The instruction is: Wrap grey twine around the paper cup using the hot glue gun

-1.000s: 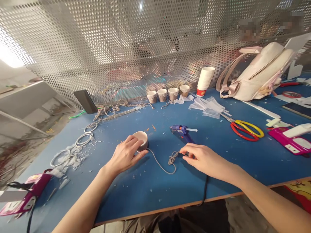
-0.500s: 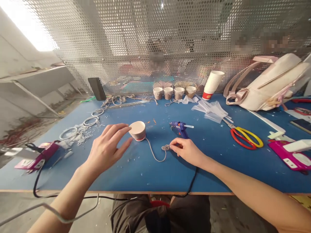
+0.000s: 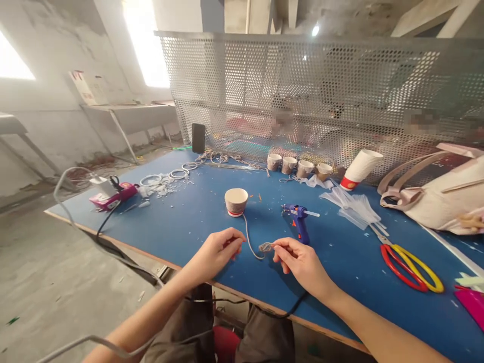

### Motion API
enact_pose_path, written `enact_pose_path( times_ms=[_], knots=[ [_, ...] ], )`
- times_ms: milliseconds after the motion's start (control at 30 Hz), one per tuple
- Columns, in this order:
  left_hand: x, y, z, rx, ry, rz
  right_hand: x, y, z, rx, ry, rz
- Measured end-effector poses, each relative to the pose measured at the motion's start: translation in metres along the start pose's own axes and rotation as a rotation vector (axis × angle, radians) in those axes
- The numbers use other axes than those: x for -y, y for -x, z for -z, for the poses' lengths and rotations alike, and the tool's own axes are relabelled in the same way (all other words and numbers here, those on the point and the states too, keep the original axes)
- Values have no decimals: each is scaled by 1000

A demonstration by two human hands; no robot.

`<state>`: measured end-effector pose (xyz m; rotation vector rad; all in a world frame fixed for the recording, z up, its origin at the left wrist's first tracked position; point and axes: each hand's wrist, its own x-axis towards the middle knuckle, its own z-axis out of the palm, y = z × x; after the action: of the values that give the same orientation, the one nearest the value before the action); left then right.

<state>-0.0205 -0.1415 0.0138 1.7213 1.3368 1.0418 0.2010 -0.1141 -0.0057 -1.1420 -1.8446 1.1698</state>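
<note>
A small paper cup (image 3: 236, 202) wrapped in greyish-brown cord stands upright on the blue table, with a pale rim and a red band at its base. From its foot a loose tail of cord (image 3: 248, 234) curves towards me and ends in a small tangled bundle. My right hand (image 3: 298, 259) pinches this bundle at its right end. My left hand (image 3: 219, 252) is in front of the cup, apart from it, with fingers curled together beside the cord; nothing shows in them. Behind my right hand, a blue glue gun (image 3: 298, 217) with a clear glue stick rests on the table.
Several cord-wrapped cups (image 3: 289, 165) and a leaning paper-cup stack (image 3: 361, 169) line the mesh screen (image 3: 242, 75). Red-and-yellow scissors (image 3: 410, 267), translucent strips (image 3: 353, 206) and a pale bag (image 3: 442, 196) are right. White rings (image 3: 178, 174), scraps and a pink power strip (image 3: 113, 196) are left.
My left hand has left the cup's side, come nearer to me and the cord, and curled its fingers. My right hand still pinches the cord bundle. The view has swung left.
</note>
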Motion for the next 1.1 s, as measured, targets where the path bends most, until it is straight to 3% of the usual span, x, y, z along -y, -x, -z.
enact_pose_path(
  times_ms=[67,133,233,267,333,400,500,600,700,800,900,1100],
  knots=[
    [7,5,18,-80,117,57,-2,1,-1,12,9,1],
    [17,19,42,-238,211,61,-3,1,-1,16,23,7],
    [34,49,78,-618,394,40,-5,-1,-3,5,43,22],
    [40,59,89,-697,446,56,-5,-1,-3,-1,46,26],
    [49,73,106,-752,457,106,-4,-3,-5,-7,45,34],
    [53,76,117,-662,352,162,-2,-6,-6,-14,41,41],
    [45,58,120,-372,154,154,5,-11,-7,-48,4,40],
    [22,26,105,-26,47,71,15,-15,-8,-84,-73,40],
    [-2,-6,74,238,-33,18,29,-18,-13,-72,-134,41],
    [-10,-29,40,348,95,-9,41,-24,-21,-56,-169,44],
    [-5,-43,18,462,238,63,48,-33,-22,-100,-190,37],
    [16,-64,19,475,441,213,48,-45,-4,-237,-326,-72]
  ],
)
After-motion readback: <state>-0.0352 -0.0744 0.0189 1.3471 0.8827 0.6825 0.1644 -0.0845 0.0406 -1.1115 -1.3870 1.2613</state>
